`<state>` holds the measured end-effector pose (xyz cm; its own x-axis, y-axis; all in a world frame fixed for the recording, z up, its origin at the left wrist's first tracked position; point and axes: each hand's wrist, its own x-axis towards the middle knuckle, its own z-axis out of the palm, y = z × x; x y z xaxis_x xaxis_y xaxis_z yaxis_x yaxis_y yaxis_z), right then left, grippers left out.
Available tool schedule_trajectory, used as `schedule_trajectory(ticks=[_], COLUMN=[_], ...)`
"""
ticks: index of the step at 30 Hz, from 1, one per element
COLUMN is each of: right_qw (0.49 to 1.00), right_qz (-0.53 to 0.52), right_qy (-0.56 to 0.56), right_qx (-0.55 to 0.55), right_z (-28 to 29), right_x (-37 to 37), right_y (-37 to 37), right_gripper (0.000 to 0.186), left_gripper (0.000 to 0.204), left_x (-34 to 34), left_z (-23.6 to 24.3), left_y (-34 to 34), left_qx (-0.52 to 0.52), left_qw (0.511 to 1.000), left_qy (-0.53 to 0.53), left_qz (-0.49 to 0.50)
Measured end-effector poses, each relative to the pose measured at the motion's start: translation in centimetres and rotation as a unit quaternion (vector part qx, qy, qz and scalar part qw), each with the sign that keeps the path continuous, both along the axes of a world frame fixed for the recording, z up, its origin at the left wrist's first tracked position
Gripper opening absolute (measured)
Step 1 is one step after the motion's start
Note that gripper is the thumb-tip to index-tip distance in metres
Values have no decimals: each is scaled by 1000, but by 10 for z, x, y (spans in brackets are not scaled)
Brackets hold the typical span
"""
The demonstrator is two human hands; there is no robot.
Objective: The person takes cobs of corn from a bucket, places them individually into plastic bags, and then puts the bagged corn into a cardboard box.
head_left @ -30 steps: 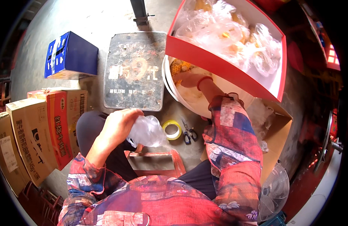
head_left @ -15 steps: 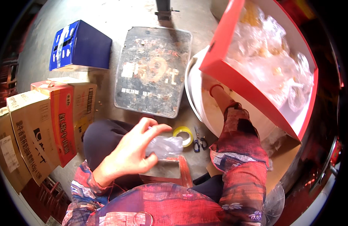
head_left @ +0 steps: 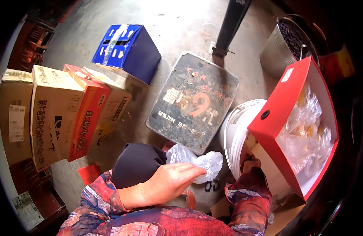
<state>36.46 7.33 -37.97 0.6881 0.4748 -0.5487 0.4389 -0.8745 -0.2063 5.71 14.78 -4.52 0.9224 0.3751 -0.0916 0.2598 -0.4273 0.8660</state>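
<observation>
My left hand (head_left: 171, 183) is closed, fingers together, on the near side of a thin clear plastic bag (head_left: 205, 163), which puffs out beyond the fingertips. The bag lies above my lap, close to the near corner of a dark platform scale (head_left: 195, 100). On my right, my forearm in a patterned sleeve (head_left: 250, 196) reaches into a round white bucket (head_left: 230, 133). The fingers of my right hand are hidden in there. Over the bucket leans an open red box (head_left: 278, 112), holding several knotted clear bags (head_left: 305, 135) with yellowish contents.
Scissors (head_left: 211, 185) lie on the floor near the bucket. At left stand a blue box (head_left: 140, 55), brown cartons (head_left: 55, 118) and a red carton (head_left: 89, 118). A black post (head_left: 230, 27) rises behind the scale; a metal pail (head_left: 272, 51) of dark lumps stands far right.
The view has turned, shifting the scale and cartons. My left hand, spread above the bag before, has closed on it. My right hand is deeper behind the red box; its wrist showed before.
</observation>
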Motion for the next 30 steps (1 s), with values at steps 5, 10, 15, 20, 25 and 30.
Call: schedule_trajectory(ticks=[5, 10, 15, 20, 25, 30], right_qw=[996, 954, 851, 811, 814, 717], right_qz=[-24, -128, -233, -276, -279, -367], right_qy=[74, 245, 443, 471, 419, 405], right_qx=[49, 113, 159, 210, 289, 432], right_z=[13, 49, 119, 218, 248, 356], right_x=[5, 20, 11, -17, -24, -118], right_y=[-5, -24, -48, -85, -154, -144], right_gripper=[27, 27, 27, 34, 35, 28], left_gripper=[24, 25, 27, 32, 36, 42], left_x=[0, -1, -9, -12, -4, -15], left_z=[4, 6, 3, -3, -8, -23], left_y=[1, 0, 0, -2, -1, 9], left_qx=[22, 12, 51, 65, 66, 61], left_qw=[1000, 1000, 998, 991, 983, 979], left_qy=[-8, -2, 25, -15, -62, -56], left_qz=[-6, 18, 39, 115, 161, 187])
